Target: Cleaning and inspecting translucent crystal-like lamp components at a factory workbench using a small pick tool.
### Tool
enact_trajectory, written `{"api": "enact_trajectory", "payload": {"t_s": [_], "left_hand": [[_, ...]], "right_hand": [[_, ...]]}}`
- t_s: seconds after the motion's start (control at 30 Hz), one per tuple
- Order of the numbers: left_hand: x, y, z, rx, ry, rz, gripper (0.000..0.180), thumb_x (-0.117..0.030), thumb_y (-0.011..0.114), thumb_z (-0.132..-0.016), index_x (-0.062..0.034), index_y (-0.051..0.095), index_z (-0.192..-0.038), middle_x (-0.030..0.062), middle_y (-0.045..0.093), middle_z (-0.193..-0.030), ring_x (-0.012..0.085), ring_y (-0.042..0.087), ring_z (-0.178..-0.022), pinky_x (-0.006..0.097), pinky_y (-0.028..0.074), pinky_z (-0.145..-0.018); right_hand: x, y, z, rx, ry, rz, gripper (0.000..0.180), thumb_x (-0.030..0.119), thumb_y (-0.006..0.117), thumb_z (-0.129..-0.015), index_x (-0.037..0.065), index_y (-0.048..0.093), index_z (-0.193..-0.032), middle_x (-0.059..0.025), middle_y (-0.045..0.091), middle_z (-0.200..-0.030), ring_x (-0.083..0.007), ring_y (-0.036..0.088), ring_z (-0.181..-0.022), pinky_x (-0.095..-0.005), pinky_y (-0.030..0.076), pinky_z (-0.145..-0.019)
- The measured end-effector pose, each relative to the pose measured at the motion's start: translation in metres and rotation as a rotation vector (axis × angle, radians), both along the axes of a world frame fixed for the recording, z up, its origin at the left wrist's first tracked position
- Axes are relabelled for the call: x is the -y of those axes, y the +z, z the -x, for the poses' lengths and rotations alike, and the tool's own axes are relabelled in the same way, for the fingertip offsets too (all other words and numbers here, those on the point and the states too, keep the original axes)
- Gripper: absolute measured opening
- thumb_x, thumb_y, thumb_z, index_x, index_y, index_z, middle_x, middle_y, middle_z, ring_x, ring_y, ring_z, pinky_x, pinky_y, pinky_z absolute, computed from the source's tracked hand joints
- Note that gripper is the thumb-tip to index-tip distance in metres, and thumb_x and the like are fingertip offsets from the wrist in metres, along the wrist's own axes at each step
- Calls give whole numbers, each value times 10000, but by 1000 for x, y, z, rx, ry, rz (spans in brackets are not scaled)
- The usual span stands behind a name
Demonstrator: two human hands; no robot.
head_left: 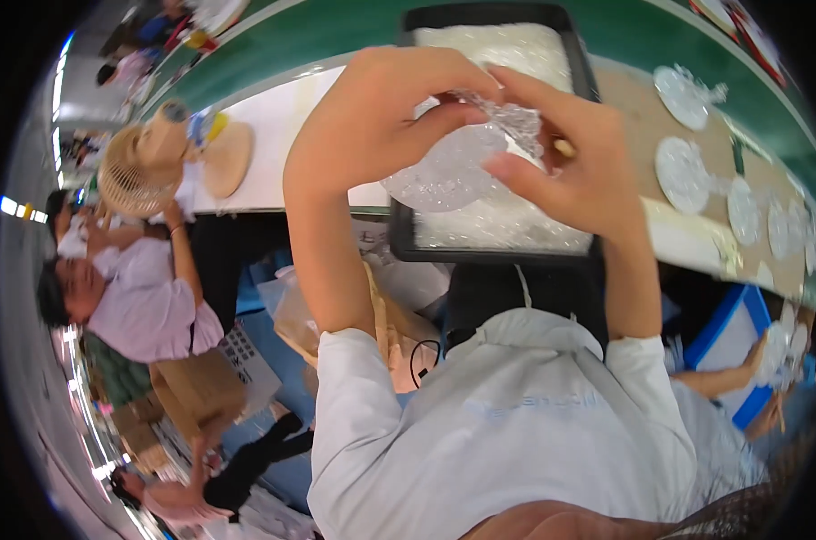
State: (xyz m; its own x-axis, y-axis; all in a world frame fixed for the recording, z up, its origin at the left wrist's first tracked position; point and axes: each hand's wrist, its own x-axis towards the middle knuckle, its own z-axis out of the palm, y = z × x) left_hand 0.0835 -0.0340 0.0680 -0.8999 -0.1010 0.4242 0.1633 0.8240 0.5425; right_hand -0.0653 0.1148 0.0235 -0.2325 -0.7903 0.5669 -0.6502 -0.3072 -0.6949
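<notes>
Both my hands are raised over a black tray [498, 256] filled with many thin, clear, glittery pieces [507, 232]. Between them is a clear plastic ornament with a round, frosted-looking disc [448, 171] and a faceted, crinkled part [513, 121] at its upper right. My left hand [399, 103] pinches it near the top of the disc, thumb and fingers closed together. From the other side, my right hand [588, 148] grips the crinkled part, its thumb lying by the disc's edge. A small yellowish tip [563, 148] shows among the right fingers; what it belongs to is hidden.
Several similar clear disc ornaments [682, 174] lie on the bench to the right. A beige fan [147, 166] stands at the left, near a seated co-worker [147, 297]. At the lower right, another person's hands [754, 360] hold clear pieces beside a blue-edged bin [727, 355].
</notes>
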Motion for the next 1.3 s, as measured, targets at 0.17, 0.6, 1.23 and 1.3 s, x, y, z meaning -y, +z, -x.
{"api": "enact_trajectory", "payload": {"t_s": [0.17,0.6,1.23,1.3], "left_hand": [[-8,-14,31,71,29,-77,259,43,678,-817,12,640,-1071,75,690,-1019,153,633,-926,275,498,-855],[-51,-81,0,-298,286,-858,795,34,540,-807,5,148,-1498,223,592,-1207,247,589,-1118,343,464,-928],[-43,-92,-3,-262,354,-724,816,99,500,-765,41,144,-1497,200,624,-1160,218,633,-1057,290,485,-892],[-44,-90,-4,-192,413,-669,784,97,503,-777,48,184,-1491,184,640,-1152,205,634,-1047,288,482,-894]], "right_hand": [[0,-21,12,72,-164,39,278,154,680,-871,21,686,-1115,-45,625,-661,-61,499,-567,-227,412,-520],[-5,-51,6,477,-205,255,297,129,574,-962,-89,622,-1158,-143,727,-949,-46,506,-511,-199,425,-455],[-12,-40,6,274,-180,231,368,-4,520,-910,-44,540,-1276,-151,712,-978,-19,547,-551,-176,442,-491],[-12,-42,11,185,-128,250,351,-25,507,-903,-80,547,-1247,-181,697,-1035,-89,637,-657,-220,520,-599]]}}
